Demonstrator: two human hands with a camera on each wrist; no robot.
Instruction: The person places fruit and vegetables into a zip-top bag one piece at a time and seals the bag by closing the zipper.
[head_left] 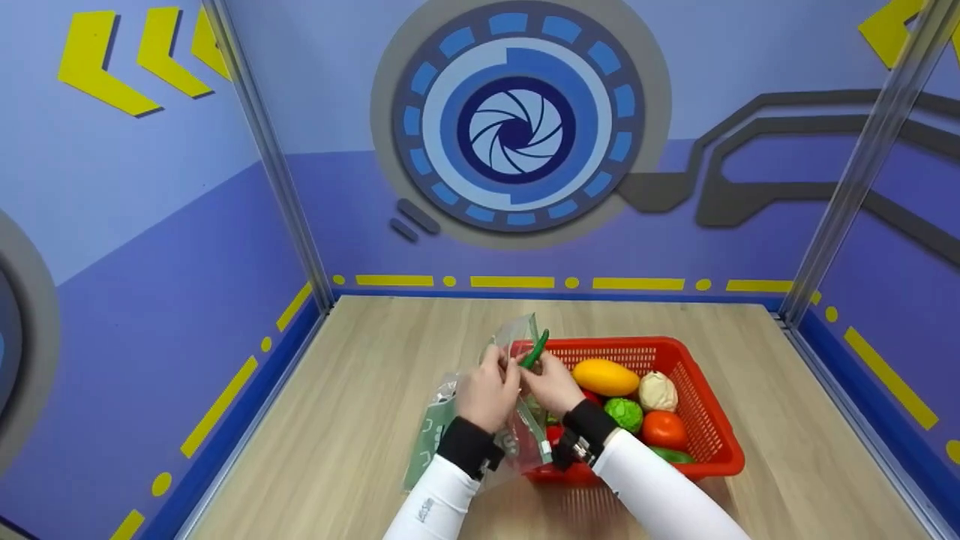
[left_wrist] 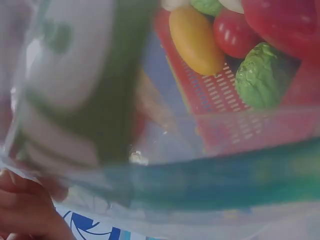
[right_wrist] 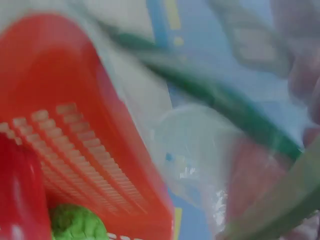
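Note:
A clear zip bag [head_left: 517, 330] with a green strip along its mouth hangs in front of my hands, overlapping the basket's left side in the head view. My left hand [head_left: 487, 386] grips the bag; its fingers show at the lower left of the left wrist view, behind blurred plastic. Between finger and thumb, my right hand [head_left: 553, 384] pinches a long green chili pepper [head_left: 536, 350], tip pointing up. The chili [right_wrist: 210, 95] crosses the right wrist view diagonally beside the plastic. Both hands are close together at the bag's mouth.
A red basket [head_left: 709, 405] holds a yellow mango-like fruit [head_left: 606, 377], a whitish round vegetable [head_left: 658, 391], a green cabbage [head_left: 624, 414], a tomato [head_left: 664, 430] and other produce. Green-printed plastic [head_left: 429, 442] lies on the wooden table [head_left: 337, 420] at left. Panelled walls enclose the table.

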